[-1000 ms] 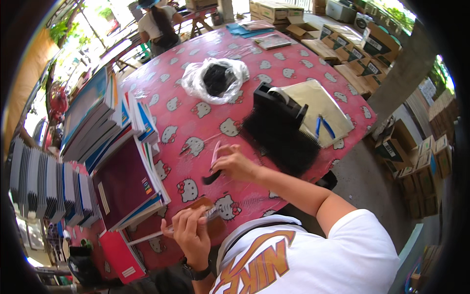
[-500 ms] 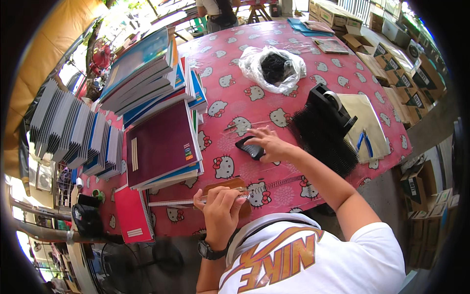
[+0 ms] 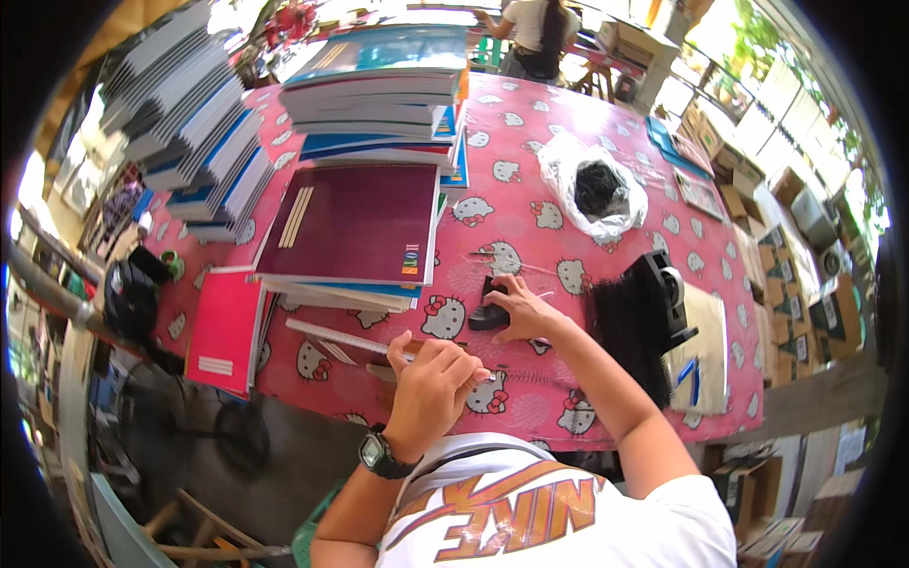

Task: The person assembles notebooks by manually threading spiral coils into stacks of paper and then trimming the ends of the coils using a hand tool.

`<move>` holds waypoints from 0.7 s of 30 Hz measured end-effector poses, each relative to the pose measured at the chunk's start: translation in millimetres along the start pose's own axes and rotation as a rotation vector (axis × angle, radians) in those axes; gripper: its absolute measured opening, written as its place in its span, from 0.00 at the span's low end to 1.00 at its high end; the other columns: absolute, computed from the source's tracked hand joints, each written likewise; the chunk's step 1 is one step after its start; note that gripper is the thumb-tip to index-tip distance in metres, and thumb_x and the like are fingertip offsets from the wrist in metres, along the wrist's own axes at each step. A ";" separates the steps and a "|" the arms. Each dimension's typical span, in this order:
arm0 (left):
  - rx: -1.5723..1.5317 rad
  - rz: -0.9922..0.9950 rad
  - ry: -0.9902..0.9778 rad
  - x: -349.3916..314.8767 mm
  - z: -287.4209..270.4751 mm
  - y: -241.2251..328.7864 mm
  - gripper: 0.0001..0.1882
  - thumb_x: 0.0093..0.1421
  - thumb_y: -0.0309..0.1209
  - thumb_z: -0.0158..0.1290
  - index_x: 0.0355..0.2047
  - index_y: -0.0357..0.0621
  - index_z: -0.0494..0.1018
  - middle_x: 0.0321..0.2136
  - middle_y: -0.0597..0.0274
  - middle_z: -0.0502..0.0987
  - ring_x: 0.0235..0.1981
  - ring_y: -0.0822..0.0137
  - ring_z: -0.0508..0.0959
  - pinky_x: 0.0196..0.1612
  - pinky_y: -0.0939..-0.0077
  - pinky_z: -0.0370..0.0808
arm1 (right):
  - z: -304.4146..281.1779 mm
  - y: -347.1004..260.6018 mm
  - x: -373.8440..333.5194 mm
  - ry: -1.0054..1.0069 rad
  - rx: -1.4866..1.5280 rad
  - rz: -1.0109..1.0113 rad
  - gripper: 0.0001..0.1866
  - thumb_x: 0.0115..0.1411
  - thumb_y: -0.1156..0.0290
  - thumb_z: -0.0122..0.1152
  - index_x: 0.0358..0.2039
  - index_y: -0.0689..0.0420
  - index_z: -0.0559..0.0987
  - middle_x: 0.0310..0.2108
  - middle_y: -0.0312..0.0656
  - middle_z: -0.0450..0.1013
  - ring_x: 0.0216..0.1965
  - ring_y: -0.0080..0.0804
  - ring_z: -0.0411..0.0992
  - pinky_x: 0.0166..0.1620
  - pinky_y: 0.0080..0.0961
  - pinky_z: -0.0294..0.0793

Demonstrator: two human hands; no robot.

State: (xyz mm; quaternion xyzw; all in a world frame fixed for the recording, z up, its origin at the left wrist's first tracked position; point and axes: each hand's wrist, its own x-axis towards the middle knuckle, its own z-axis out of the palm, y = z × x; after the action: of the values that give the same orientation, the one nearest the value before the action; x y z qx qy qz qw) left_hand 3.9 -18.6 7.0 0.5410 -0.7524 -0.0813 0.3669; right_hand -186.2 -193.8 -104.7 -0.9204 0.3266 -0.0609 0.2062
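Note:
My left hand [image 3: 431,381], with a watch on the wrist, is closed on a thin notebook [image 3: 327,333] seen edge-on near the table's front edge. A thin spiral coil [image 3: 538,380] runs out to the right from beside its fingers. My right hand [image 3: 525,310] has its fingers and thumb closed around a small black handheld tool [image 3: 489,308] on the table; its exact kind is hidden. To the right of that hand lies a thick bundle of black coils [image 3: 625,331], against a black tape dispenser [image 3: 668,289].
Stacked notebooks, a purple one [image 3: 350,222] on top, stand at left; coil-bound piles [image 3: 189,104] rise behind. A red notebook [image 3: 225,327] lies at front left. Farther right are a plastic bag [image 3: 559,170] with black material and blue pliers [image 3: 688,379]. Another person [image 3: 540,38] is beyond the table.
My right hand, earlier spread over the black tool, now grips it, and the tool has turned. The brown cover beneath my left hand shows less. The whole view has swung.

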 end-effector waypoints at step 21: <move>0.041 0.038 0.112 -18.0 -6.0 -12.5 0.17 0.34 0.47 0.65 0.21 0.54 0.73 0.25 0.75 0.70 0.39 0.70 0.70 0.58 0.44 0.41 | -60.6 -94.9 -73.4 0.030 0.593 0.025 0.36 0.42 0.34 0.60 0.38 0.55 0.79 0.46 0.50 0.67 0.50 0.43 0.63 0.53 0.37 0.59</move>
State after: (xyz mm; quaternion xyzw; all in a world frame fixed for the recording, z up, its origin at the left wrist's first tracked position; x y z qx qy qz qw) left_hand 19.8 -6.2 -3.6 0.5375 -0.7423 -0.0284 0.3990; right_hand -203.7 -101.8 -8.3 -0.8150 0.3087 -0.1648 0.4619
